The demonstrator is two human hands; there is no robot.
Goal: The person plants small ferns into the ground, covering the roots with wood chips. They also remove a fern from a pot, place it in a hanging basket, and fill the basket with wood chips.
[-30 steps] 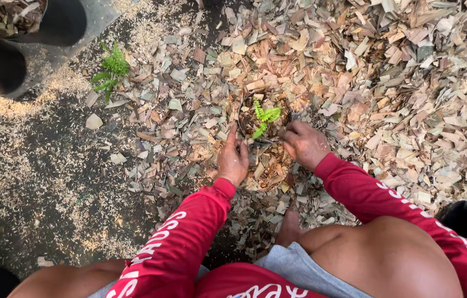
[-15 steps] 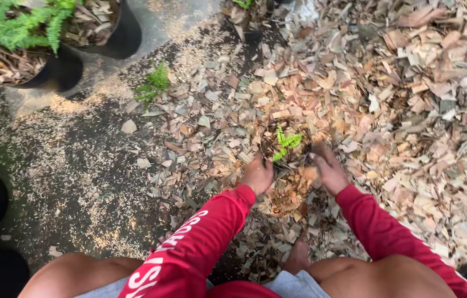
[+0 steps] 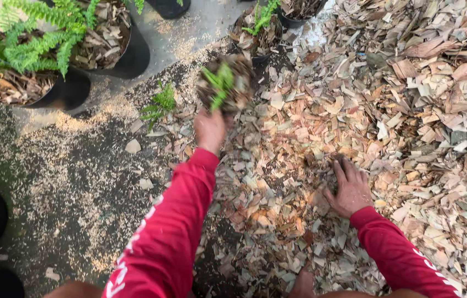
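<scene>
Black pot [image 3: 228, 85] in left hand [image 3: 209, 129] grip; right hand [image 3: 349, 187] flat on wood chips [image 3: 421, 110].

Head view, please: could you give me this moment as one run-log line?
left hand: holds potted fern, lifted | right hand: flat on wood chips | nearby: black fern pots

Both arms are seen in long red sleeves with white print, extended forward from the bottom edge. The left hand [image 3: 209, 128] is raised ahead of the body, arm nearly straight, wrist bare past the cuff, fingers closed in a grip, back of hand turned to the camera. The right hand [image 3: 349, 187] is held lower and nearer, palm down, fingers spread and pressed flat, elbow bent. 2 bare knees are glimpsed at the bottom edge.
</scene>
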